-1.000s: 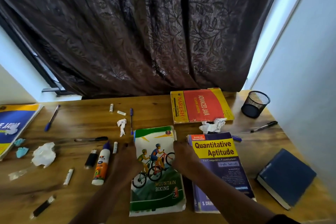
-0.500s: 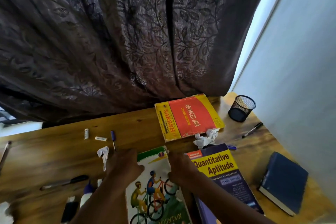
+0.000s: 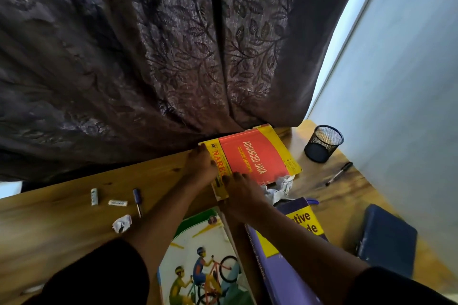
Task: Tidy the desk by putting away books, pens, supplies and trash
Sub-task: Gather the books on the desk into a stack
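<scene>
Both my hands are on the red-and-yellow Java book [image 3: 257,156] lying flat at the far edge of the wooden bench [image 3: 62,205], against the dark leaf-patterned curtain [image 3: 148,57]. My left hand [image 3: 202,163] grasps the book's near-left edge along the yellow spine strip, fingers [image 3: 198,153] curled over it, forearm stretched straight out from a dark sleeve. My right hand [image 3: 241,192] presses on the book's near corner with fingers spread flat on the cover, its arm reaching in diagonally from the lower right. A crumpled paper ball [image 3: 281,187] touches the book's near edge, just beside my right hand. Nearer to me, the mountain biking book [image 3: 198,260] and the purple aptitude book [image 3: 292,242] lie side by side under my forearms. Right of them rests a dark blue book [image 3: 386,238]. A black mesh pen cup [image 3: 323,142] stands in the far right corner, a black pen [image 3: 338,174] near it. To the left lie a blue pen [image 3: 137,202], two small white tubes [image 3: 94,196] and another paper wad [image 3: 122,223].
</scene>
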The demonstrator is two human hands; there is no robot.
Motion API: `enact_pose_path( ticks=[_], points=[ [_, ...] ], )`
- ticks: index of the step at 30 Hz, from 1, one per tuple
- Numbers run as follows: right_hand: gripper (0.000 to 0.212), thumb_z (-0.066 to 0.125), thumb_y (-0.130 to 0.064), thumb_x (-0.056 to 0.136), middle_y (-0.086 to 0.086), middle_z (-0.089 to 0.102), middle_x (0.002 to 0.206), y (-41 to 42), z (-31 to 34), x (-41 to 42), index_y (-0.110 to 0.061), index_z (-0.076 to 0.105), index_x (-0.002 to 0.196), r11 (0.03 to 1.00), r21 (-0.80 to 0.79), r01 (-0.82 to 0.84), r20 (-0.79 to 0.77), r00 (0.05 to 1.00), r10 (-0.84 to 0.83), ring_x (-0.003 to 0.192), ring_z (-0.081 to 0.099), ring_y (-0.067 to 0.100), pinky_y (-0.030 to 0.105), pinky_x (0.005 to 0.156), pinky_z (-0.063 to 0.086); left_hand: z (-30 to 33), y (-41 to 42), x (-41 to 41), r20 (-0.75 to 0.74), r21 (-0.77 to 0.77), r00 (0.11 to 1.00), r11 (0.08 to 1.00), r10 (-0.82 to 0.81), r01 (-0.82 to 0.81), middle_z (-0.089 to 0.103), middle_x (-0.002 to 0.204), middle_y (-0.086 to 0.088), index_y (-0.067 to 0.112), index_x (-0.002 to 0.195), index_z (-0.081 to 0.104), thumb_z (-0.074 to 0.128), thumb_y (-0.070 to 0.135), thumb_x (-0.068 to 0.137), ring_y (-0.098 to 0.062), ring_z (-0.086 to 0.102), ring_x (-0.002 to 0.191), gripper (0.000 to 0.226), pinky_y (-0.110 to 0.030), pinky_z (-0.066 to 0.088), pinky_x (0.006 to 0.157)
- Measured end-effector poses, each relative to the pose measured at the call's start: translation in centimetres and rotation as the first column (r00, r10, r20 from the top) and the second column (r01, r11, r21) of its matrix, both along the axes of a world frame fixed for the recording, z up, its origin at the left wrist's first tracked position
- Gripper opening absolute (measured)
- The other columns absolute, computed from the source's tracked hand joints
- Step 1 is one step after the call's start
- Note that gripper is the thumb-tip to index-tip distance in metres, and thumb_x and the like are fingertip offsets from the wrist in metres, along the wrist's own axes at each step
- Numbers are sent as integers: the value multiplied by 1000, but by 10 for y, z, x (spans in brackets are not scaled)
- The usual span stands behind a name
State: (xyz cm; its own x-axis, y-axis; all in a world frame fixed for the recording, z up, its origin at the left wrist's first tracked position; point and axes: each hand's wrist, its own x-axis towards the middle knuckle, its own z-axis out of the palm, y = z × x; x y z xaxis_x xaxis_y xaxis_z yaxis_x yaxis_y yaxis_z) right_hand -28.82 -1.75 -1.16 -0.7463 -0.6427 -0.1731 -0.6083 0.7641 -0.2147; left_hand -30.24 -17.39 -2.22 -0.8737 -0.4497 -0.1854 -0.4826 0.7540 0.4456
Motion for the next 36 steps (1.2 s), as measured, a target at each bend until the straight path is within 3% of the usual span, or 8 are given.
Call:
enact_pose_path(
  ticks=[6, 13, 18, 21, 24, 29, 32, 36],
  points=[
    [34, 75, -36, 88, 12, 68, 109, 3, -12, -2, -12, 69, 111, 998, -45, -45, -58, 997, 42, 99, 65, 32, 40, 76, 58, -18, -17, -55, 158, -178, 972, 963, -172, 200, 22, 166, -20, 4, 159, 20, 54, 44, 99, -35, 19, 154, 80, -42, 21, 125],
    [15, 70, -11, 87, 13, 73, 94, 12, -2, -7, -10, 72, 102, 992, -64, -106, -92, 991, 99, 82, 73, 36, 44, 67, 62, -2, -25, -82, 185, -264, 966, 937, -182, 227, 51, 148, -19, 7, 135, 59, 62, 51, 94, -36, 49, 136, 60, -39, 44, 107],
    [25, 66, -1, 83, 18, 73, 100, 24, 1, -4, -7, 72, 107, 990, -101, -93, -22, 996, 92, 89, 72, 41, 45, 73, 62, 36, -39, -93, 174, -52, 958, 969, -229, 241, 64, 131, -14, 8, 127, 62, 77, 37, 88, -30, 62, 112, 51, -34, 50, 88],
    [37, 68, -2, 81, 19, 71, 110, 32, 1, -6, -7, 68, 118, 989, -126, -73, 54, 995, 80, 98, 70, 43, 47, 79, 62, 58, -27, -86, 174, 127, 960, 971, -221, 201, 65, 119, -14, 13, 129, 55, 75, 24, 92, -35, 70, 101, 44, -47, 61, 80],
    [58, 73, -2, 74, 18, 63, 121, 48, 4, -8, -8, 59, 130, 968, -249, 8, 146, 989, 29, 107, 64, 43, 47, 80, 60, 79, -9, -72, 86, 85, 963, 965, -255, 248, 70, 115, -17, 10, 128, 61, 73, 21, 94, -35, 71, 100, 37, -51, 60, 84],
    [48, 73, -14, 82, 12, 55, 127, 111, 12, 5, -11, 58, 128, 863, -462, 206, 47, 977, -208, 115, 53, 31, 43, 88, 53, 114, 18, -31, -47, 8, 970, 971, -240, 241, 76, 96, -9, 19, 114, 74, 71, 17, 94, -30, 74, 90, 20, -46, 63, 75],
    [41, 69, -17, 82, 8, 53, 120, 148, 11, 15, -16, 55, 121, 895, -336, 293, 76, 956, -284, 110, 52, 29, 42, 84, 52, 132, 35, -3, -108, -125, 976, 976, -191, 177, 78, 102, -4, 25, 116, 76, 73, 23, 92, -26, 73, 96, 24, -39, 59, 82],
    [60, 74, -30, 81, 10, 49, 125, 180, 6, 26, -17, 42, 130, 939, -54, 338, 165, 931, -326, 117, 49, 32, 41, 87, 51, 153, 63, 34, -242, -190, 962, 978, -130, 84, 78, 104, 3, 32, 121, 73, 69, 29, 95, -23, 73, 99, 27, -41, 57, 91]
  ],
)
